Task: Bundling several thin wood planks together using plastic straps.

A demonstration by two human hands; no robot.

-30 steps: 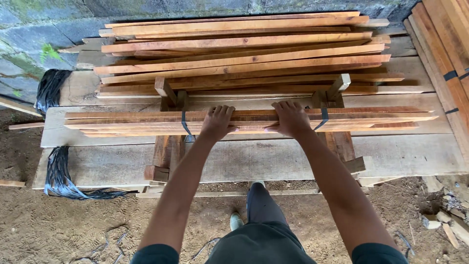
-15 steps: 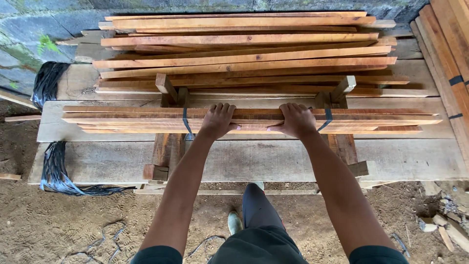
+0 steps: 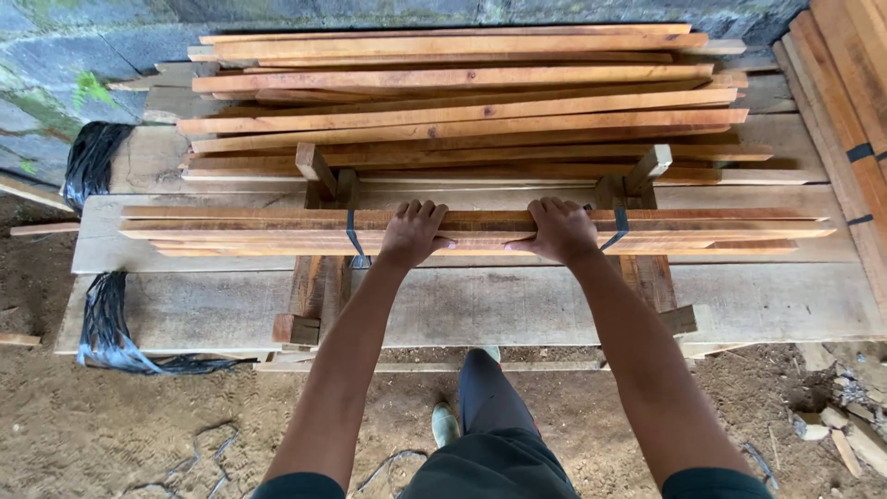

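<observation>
1. Both upper arms cut off by the frame at 6 o'clock.
2. Stacked planks (image 3: 845,83) at 2 o'clock run off the edge.
3. Left hand (image 3: 413,236) and right hand (image 3: 556,231) palms hidden; grip underside on the slat bundle (image 3: 231,226) unseen.

Bkgd: mossy grey stone wall (image 3: 55,55) across top of frame, green patches upper left. Bare dirt floor (image 3: 139,434) along bottom w/ rubble (image 3: 845,434) lower right. Wide grey planks (image 3: 517,305) mid-frame. Soft daylight.

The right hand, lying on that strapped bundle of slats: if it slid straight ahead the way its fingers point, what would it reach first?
Most likely the loose stack of wooden slats behind the strapped bundle, though the right hand would cross a narrow gap first; depth is hard to judge.
</observation>
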